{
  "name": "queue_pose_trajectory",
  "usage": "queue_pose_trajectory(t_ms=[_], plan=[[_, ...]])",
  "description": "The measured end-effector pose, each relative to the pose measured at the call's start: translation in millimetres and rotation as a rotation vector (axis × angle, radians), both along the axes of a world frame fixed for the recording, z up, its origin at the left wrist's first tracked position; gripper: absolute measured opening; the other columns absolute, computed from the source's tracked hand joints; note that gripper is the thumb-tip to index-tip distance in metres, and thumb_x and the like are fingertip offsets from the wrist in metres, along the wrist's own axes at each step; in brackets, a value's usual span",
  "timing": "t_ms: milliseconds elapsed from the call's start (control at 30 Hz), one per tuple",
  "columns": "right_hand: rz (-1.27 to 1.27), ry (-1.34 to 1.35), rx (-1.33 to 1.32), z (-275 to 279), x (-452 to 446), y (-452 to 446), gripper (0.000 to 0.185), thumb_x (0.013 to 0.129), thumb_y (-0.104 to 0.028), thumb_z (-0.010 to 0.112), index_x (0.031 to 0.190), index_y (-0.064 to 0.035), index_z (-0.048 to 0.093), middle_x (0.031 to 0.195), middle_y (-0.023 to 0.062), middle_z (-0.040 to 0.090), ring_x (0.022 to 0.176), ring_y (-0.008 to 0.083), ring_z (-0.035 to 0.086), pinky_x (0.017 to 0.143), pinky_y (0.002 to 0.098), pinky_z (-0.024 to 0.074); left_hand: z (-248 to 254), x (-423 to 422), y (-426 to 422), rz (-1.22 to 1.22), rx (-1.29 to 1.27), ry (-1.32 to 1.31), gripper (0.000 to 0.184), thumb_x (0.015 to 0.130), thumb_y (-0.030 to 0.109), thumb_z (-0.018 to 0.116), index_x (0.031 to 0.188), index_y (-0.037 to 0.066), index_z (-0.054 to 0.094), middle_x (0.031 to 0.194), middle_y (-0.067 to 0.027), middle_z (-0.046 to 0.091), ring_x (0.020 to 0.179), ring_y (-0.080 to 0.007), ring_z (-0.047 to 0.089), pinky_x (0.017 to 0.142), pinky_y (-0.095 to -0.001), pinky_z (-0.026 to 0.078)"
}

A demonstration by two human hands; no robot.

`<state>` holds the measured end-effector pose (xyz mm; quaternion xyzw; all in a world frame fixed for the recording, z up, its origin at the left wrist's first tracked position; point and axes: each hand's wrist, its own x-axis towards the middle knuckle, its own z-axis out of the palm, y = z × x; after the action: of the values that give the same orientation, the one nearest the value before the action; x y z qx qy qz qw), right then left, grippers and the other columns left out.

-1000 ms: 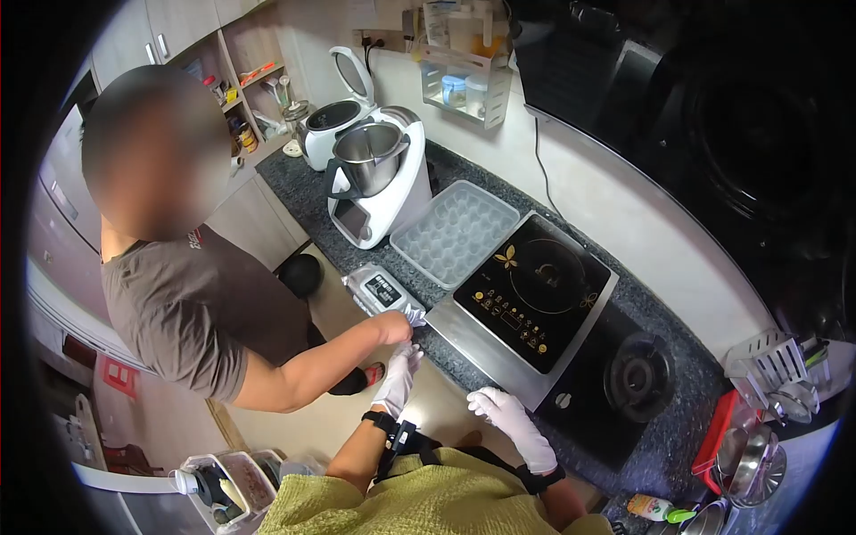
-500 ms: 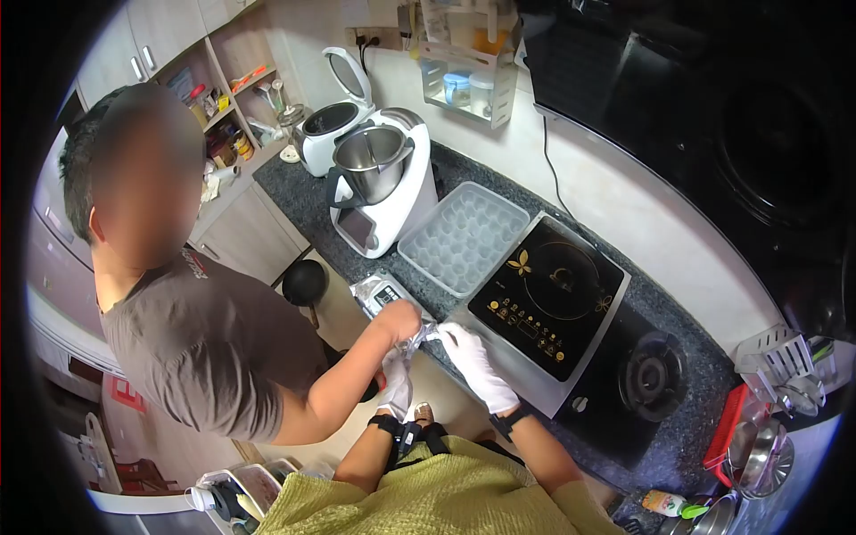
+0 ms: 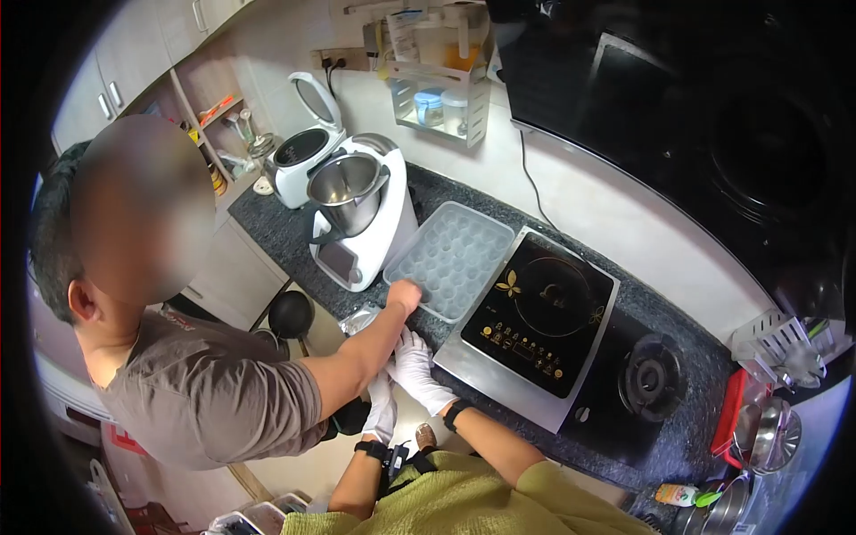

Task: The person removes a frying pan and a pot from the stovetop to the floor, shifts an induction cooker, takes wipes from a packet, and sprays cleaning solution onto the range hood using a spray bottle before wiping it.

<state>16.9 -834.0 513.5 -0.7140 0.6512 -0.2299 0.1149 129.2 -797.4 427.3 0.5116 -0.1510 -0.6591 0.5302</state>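
Note:
Both my hands wear white gloves and are close together at the counter's front edge. My right hand (image 3: 416, 371) has its fingers bent forward by the co-worker's forearm. My left hand (image 3: 382, 412) is lower, its fingers partly hidden behind that forearm. A silver packet (image 3: 360, 318) shows beyond the forearm. My hands appear closed on its near end, though the grip is mostly covered. The co-worker's closed hand (image 3: 405, 296) is over the near left corner of a translucent plastic tray (image 3: 456, 314) with rows of round cups. What that hand holds is too small to make out.
A white food processor (image 3: 379, 227) with a steel bowl stands left of the tray, a lidded white cooker (image 3: 303, 152) behind it. Right are an induction cooktop (image 3: 542, 312) and a gas burner (image 3: 655, 376). The co-worker (image 3: 223, 383) stands close on my left.
The co-worker's hand has moved from the silver packet up to the tray's near corner. My hands have shifted slightly left and down, and the forearm now covers much of the packet.

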Motion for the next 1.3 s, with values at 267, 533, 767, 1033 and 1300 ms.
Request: queue_pose_trajectory(t_ms=[267, 533, 767, 1033, 1300], plan=[[-0.120, -0.077, -0.039, -44, 18, -22, 0.053, 0.076, -0.040, 0.064, 0.116, -0.0078, 0.051, 0.113, 0.0124, 0.057, 0.100, 0.0302, 0.057, 0.084, 0.0428, 0.0467, -38, 44, 16, -0.444, -0.233, -0.152, 0.042, 0.103, 0.031, 0.037, 0.137, 0.006, 0.040, 0.135, -0.0072, 0.045, 0.122, -0.0189, 0.042, 0.104, -0.0259, 0.031], [-0.120, 0.043, -0.100, 6, 12, -9, 0.046, 0.078, -0.037, 0.062, 0.112, -0.0059, 0.056, 0.111, 0.0148, 0.058, 0.105, 0.0277, 0.055, 0.086, 0.0384, 0.0454, -11, 22, -11, -0.058, -0.025, 0.027, 0.045, 0.094, 0.036, 0.056, 0.129, 0.009, 0.045, 0.117, -0.0060, 0.050, 0.108, -0.0223, 0.047, 0.099, -0.0374, 0.033], [-0.099, 0.040, 0.008, 5, 12, -23, 0.047, 0.081, -0.035, 0.059, 0.116, -0.0038, 0.054, 0.117, 0.0145, 0.053, 0.105, 0.0311, 0.054, 0.088, 0.0413, 0.0445, 36, 16, -8, -0.105, -0.032, -0.041, 0.024, 0.094, 0.042, 0.053, 0.101, 0.019, 0.053, 0.081, 0.0003, 0.052, 0.052, -0.0143, 0.038, 0.047, -0.0314, 0.035], [-0.171, 0.135, 0.046, -3, 19, -27, 0.046, 0.083, -0.033, 0.054, 0.119, -0.0037, 0.051, 0.124, 0.0153, 0.051, 0.106, 0.0281, 0.052, 0.085, 0.0409, 0.0446, -30, 48, 2, -0.337, -0.509, -0.623, 0.024, 0.098, 0.033, 0.046, 0.115, 0.017, 0.050, 0.093, -0.0033, 0.055, 0.066, -0.0147, 0.044, 0.058, -0.0304, 0.039], [-0.127, 0.277, 0.000, 18, 16, -20, 0.034, 0.080, -0.030, 0.062, 0.105, -0.0074, 0.056, 0.118, 0.0164, 0.056, 0.097, 0.0259, 0.058, 0.078, 0.0367, 0.0485, 11, 26, -12, -0.231, -0.214, -0.138, 0.046, 0.097, 0.023, 0.050, 0.138, 0.013, 0.030, 0.124, -0.0078, 0.047, 0.099, -0.0176, 0.049, 0.082, -0.0327, 0.042]])
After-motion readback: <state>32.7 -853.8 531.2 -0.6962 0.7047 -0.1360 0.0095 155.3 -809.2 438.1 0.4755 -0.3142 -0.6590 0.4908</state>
